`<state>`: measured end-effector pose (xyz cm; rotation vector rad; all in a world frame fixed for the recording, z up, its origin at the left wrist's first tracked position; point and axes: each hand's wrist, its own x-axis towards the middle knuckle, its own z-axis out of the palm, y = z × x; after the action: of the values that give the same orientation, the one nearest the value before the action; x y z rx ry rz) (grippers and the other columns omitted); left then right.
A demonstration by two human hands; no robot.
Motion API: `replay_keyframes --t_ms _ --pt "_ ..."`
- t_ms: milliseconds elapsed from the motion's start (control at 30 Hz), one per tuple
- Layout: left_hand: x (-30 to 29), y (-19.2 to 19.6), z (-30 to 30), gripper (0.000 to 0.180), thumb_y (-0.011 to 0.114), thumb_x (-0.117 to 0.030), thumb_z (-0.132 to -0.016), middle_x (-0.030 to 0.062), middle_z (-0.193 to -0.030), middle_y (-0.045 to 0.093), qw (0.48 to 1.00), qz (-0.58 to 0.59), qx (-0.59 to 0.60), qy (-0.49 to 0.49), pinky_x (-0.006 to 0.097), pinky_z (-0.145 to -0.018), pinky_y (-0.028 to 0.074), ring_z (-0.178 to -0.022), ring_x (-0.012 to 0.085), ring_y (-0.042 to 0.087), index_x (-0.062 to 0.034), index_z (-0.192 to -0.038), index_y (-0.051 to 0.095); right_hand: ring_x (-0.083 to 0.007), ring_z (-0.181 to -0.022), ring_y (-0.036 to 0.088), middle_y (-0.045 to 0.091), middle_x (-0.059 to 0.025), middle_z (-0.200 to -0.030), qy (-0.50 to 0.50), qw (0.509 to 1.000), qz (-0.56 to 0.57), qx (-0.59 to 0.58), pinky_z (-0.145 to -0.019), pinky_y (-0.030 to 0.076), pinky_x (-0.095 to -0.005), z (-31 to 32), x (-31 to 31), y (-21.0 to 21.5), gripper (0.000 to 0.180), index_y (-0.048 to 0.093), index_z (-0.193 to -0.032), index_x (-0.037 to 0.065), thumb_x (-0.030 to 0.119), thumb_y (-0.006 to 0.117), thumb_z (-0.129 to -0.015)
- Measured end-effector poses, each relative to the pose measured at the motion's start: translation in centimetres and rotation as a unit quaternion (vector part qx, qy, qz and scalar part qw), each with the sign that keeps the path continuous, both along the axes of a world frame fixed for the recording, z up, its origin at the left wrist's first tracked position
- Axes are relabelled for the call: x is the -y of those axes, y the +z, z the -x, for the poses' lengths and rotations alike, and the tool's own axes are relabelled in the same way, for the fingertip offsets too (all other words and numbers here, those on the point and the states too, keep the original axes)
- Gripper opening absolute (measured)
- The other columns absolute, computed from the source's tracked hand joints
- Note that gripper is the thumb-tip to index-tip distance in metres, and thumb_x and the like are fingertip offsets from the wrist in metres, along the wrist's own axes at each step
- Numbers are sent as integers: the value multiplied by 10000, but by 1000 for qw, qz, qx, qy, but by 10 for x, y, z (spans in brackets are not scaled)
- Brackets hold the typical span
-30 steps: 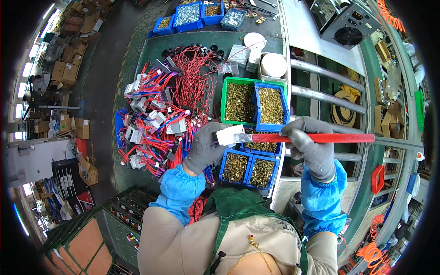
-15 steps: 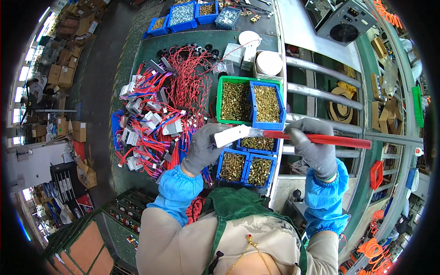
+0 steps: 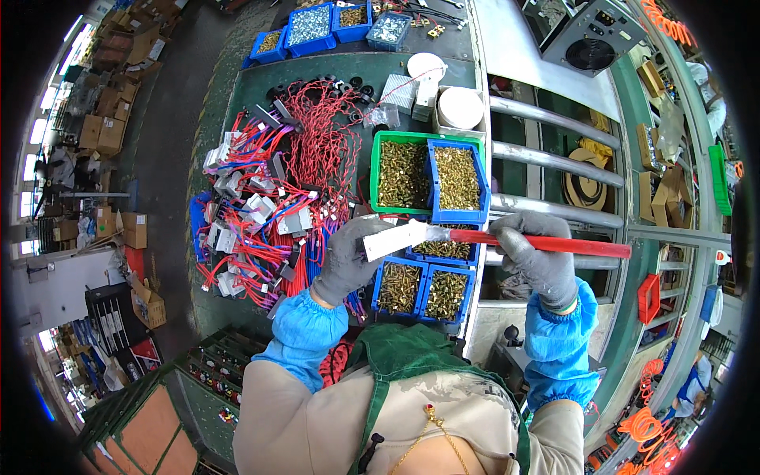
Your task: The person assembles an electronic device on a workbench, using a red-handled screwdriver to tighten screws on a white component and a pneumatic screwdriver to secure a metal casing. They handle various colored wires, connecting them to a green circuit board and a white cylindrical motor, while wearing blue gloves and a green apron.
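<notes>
Red-handled scraper (image 3: 507, 237) held level between two gloved hands.
Right hand (image 3: 538, 257) clenched around handle; left hand (image 3: 348, 257) pinching blade (image 3: 393, 237), directly above blue bins of brass screws (image 3: 419, 289), wire harnesses (image 3: 273, 198) just left.

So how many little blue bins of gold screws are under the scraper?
3 show: one in the green tray, two nearer the person. A fourth seems hidden beneath the scraper.

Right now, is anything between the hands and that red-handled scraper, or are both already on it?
Nothing visible is in the way. The right hand is wrapped around the scraper's red handle, and the left hand touches the scraper's pale blade. The tool is held over the blue bins of brass screws.
</notes>
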<state>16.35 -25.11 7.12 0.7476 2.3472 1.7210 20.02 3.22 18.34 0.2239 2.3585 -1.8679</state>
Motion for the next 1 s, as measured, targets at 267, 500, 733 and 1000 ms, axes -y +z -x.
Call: replay_keyframes --t_ms 267,500,733,1000 --pt "-4 -3 -3 314 725 -43 -727 113 -987 665 999 -38 12 27 382 -863 496 -949 284 641 -53 -1016 602 -107 -566 606 644 -87 -730 13 981 165 104 -506 491 -207 -4 15 5 220 658 -969 -33 146 589 -861" --pt "2 -3 0 295 693 -1 -741 125 -1026 654 997 -46 68 13 387 -908 476 -976 257 636 -44 -1016 595 -95 -532 586 622 -67 -661 -33 993 72 83 -489 472 -205 -4 -3 -9 170 668 -914 -26 111 587 -854" --pt "6 -3 5 360 663 51 -728 139 -1036 644 988 -126 87 17 364 -924 481 -1021 249 626 -38 -1061 561 -110 -565 568 616 -84 -786 -162 976 59 -130 -525 475 -225 28 -36 -8 306 526 -1159 -4 132 522 -885" --pt "7 -1 7 422 704 16 -744 153 -1062 630 995 -76 56 21 354 -871 517 -1022 246 625 -42 -1112 506 -189 -668 590 621 -83 -749 -142 967 -125 -171 -613 475 -282 130 -66 -94 102 602 -922 42 45 600 -821"
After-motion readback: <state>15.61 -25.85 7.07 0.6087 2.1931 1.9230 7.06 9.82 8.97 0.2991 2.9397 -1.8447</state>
